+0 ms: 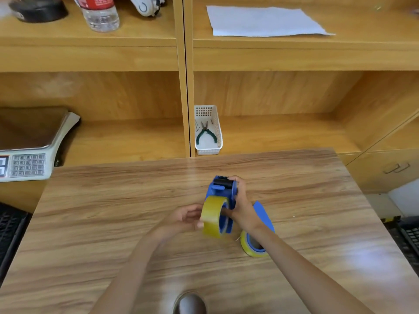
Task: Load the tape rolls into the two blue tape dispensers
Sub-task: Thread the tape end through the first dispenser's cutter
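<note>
A blue tape dispenser (pixel 223 189) stands upright near the middle of the wooden table (pixel 113 211). My right hand (pixel 241 200) grips it from the right side. A yellow tape roll (pixel 213 217) sits at the dispenser's near end, and my left hand (pixel 188 217) holds it from the left. A second blue dispenser (pixel 263 215) lies behind my right wrist, partly hidden. Its yellow tape roll (pixel 249 245) rests on the table just below my right forearm.
A white basket (pixel 207 129) with green pliers stands on the low shelf behind the table. A weighing scale (pixel 29 150) sits at the left. A water bottle (pixel 99 12) and white paper (pixel 263 20) lie on the upper shelf. Dark keyboards flank the table.
</note>
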Demonstrator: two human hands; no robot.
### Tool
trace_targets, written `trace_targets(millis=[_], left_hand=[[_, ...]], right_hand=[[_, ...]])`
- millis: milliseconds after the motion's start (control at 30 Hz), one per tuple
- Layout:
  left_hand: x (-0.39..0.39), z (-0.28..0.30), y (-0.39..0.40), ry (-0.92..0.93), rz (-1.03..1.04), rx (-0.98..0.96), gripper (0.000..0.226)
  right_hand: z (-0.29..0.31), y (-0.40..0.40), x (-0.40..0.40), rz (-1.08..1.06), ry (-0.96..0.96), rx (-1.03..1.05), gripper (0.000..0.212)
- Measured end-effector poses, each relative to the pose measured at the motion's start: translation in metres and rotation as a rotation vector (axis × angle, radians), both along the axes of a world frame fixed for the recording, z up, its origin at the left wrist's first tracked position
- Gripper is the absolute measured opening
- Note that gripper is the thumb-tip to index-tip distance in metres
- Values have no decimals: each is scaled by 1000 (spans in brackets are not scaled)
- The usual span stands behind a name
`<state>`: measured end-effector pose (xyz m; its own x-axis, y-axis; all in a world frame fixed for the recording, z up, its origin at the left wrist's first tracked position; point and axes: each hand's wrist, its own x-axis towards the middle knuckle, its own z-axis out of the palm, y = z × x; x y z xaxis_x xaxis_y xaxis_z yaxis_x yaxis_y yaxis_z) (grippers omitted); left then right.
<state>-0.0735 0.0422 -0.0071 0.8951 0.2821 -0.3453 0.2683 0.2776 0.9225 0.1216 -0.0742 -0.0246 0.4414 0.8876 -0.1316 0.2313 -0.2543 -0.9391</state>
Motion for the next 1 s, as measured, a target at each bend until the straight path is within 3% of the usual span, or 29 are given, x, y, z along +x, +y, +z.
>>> trace_targets(millis=[100, 200, 433, 700, 800, 900, 1000], left_hand=[[3, 12, -14, -30, -47, -44, 71], [3, 23, -30, -83, 14, -47, 59], [-11, 24, -54, -52, 160, -45, 42], [-11, 25, -63, 46, 218, -5, 31], [-10, 24, -62, 61, 247, 29, 32], [-4, 23, -63, 108, 362, 137, 59], [3, 27, -66, 180, 447, 373, 78]], right_hand=[[7, -3, -8, -56, 71, 46, 83], [14, -11, -15, -38, 128, 82, 80], [32, -29, -17, 14, 467, 78, 58], [48, -37, -26, 139, 322, 74, 29], [46, -39, -22, 187, 192, 74, 30], [41, -40, -19, 180, 104, 53, 38], [32, -43, -20, 131, 108, 61, 32]])
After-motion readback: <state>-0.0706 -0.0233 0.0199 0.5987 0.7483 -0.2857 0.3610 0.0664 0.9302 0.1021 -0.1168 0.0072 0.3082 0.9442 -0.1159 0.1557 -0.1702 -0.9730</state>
